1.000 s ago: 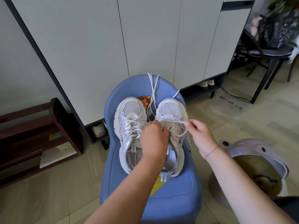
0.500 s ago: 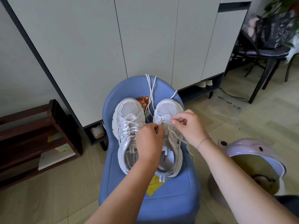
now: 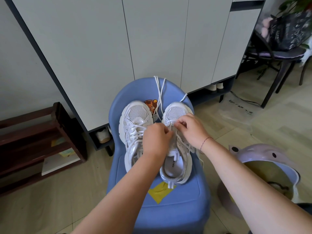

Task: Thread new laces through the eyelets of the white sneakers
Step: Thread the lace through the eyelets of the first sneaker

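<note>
White sneakers [image 3: 136, 114] on blue stool [image 3: 177, 208]; hands [image 3: 156, 139] [image 3: 192, 130] seemingly pinch lace [image 3: 159, 92]

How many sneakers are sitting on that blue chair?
2. The left sneaker lies on the left of the chair, laced. The right sneaker lies beside it, its lace held by the left hand and right hand. None seems hidden.
</note>
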### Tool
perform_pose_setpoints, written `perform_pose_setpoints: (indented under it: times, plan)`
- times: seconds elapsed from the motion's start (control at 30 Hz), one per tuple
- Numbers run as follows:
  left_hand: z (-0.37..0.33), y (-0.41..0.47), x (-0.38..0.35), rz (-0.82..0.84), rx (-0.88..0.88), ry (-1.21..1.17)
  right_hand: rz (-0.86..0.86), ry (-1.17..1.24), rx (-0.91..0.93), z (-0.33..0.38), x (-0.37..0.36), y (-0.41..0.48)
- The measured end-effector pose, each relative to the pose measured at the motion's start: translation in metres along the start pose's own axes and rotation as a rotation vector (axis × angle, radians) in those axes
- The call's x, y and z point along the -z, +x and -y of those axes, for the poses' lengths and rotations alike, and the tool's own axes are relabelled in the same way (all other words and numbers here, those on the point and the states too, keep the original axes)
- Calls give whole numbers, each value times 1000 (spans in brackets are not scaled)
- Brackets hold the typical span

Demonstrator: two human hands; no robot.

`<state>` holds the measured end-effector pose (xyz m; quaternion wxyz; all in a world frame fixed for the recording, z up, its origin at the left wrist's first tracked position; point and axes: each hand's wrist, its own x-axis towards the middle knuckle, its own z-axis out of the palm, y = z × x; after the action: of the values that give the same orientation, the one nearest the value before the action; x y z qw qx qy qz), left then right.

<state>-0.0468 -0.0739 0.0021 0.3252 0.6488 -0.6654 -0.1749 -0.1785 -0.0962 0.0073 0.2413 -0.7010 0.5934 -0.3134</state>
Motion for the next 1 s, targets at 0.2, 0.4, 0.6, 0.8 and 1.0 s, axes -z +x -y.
perform_pose_setpoints:
  times: [0.2,0.4,0.6,0.8,1.0]
  plan:
    - [-5,11,6,13,30,103,26,158,-17,-9,6,0]
    - [4,13,8,27,113,-85,-24,456,-107,-22,5,-10]
    - [8,15,11,85,87,-175,-78,688,-223,-29,0,-13]
    - [11,21,13,139,80,-185,-112,105,-68,-22,2,-14]
    - [11,29,20,207,16,-116,-113,-149,66,-6,1,-10]
